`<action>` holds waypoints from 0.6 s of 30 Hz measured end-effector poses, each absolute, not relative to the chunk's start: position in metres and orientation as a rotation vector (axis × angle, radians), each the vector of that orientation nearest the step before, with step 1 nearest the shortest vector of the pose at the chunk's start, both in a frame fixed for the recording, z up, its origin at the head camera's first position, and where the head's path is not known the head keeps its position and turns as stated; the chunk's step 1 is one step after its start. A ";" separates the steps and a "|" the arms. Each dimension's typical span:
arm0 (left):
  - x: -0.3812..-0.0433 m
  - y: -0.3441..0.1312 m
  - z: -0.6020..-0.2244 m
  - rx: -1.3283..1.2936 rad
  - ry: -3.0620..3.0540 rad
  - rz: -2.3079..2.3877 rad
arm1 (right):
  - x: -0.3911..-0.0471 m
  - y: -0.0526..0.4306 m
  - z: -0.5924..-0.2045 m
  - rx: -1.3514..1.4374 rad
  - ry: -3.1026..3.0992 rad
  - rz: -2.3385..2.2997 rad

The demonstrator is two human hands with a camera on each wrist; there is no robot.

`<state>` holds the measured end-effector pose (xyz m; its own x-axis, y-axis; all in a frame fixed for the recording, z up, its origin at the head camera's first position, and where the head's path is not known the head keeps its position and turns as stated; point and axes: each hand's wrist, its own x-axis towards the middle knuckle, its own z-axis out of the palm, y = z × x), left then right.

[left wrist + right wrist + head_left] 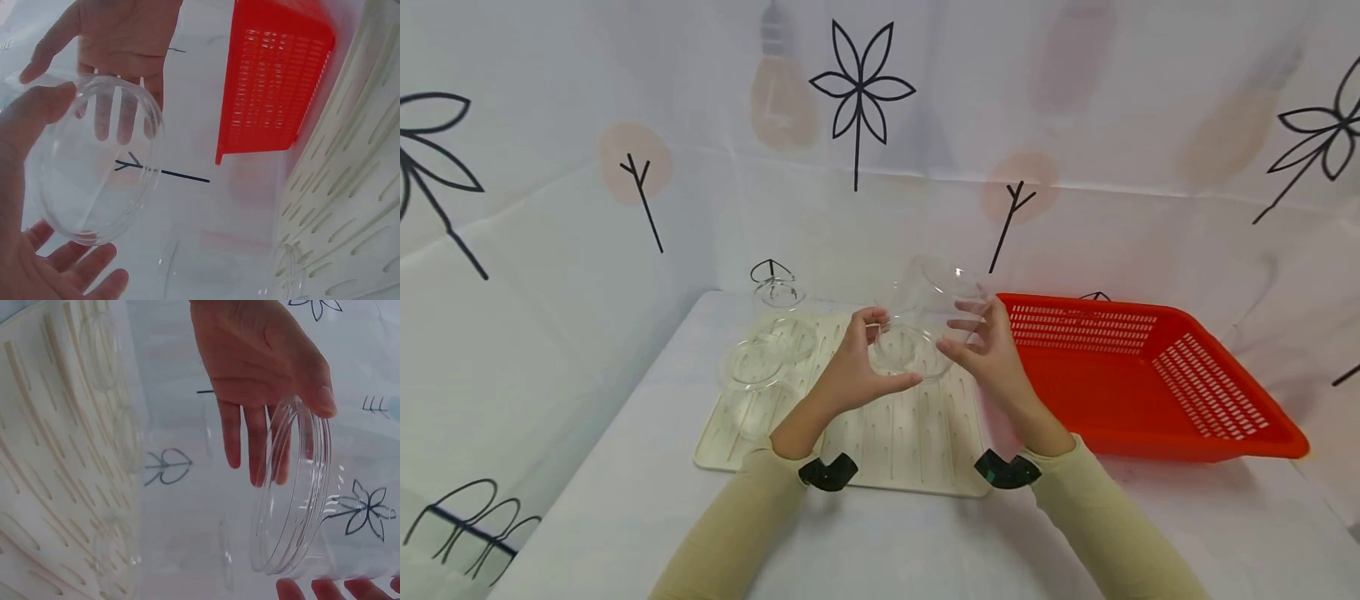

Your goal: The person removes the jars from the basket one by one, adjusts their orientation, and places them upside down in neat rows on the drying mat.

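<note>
Both hands hold one clear cylindrical jar (951,307), tilted, over a cream ribbed mat (865,442). My left hand (859,362) is at its lower end, thumb and fingers spread around the round edge; in the left wrist view the thumb lies on that edge (153,169). Higher up, my right hand (998,354) grips the side between thumb and fingers. Ridges circle the jar near its end (312,500) in the right wrist view. Left of the hands, several more clear vessels stand on the mat, one in front (762,410) and one at the back (778,293).
A red perforated plastic basket (1213,387) sits to the right of the mat on a white-covered table (910,550). White cloth with printed plants and light bulbs (700,100) hangs behind the table and at its sides.
</note>
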<state>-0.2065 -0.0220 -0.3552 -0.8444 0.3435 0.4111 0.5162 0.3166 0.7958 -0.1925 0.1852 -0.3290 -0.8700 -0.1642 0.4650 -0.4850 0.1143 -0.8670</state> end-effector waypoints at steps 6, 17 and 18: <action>-0.200 -0.025 -0.344 -0.762 -2.496 -1.472 | -0.192 0.187 -0.332 0.641 -2.122 1.797; -0.184 -0.063 -0.337 -0.893 -2.324 -1.356 | -0.188 0.184 -0.332 0.603 -2.144 1.823; -0.184 -0.067 -0.337 -0.912 -2.289 -1.338 | -0.188 0.184 -0.332 0.600 -2.144 1.827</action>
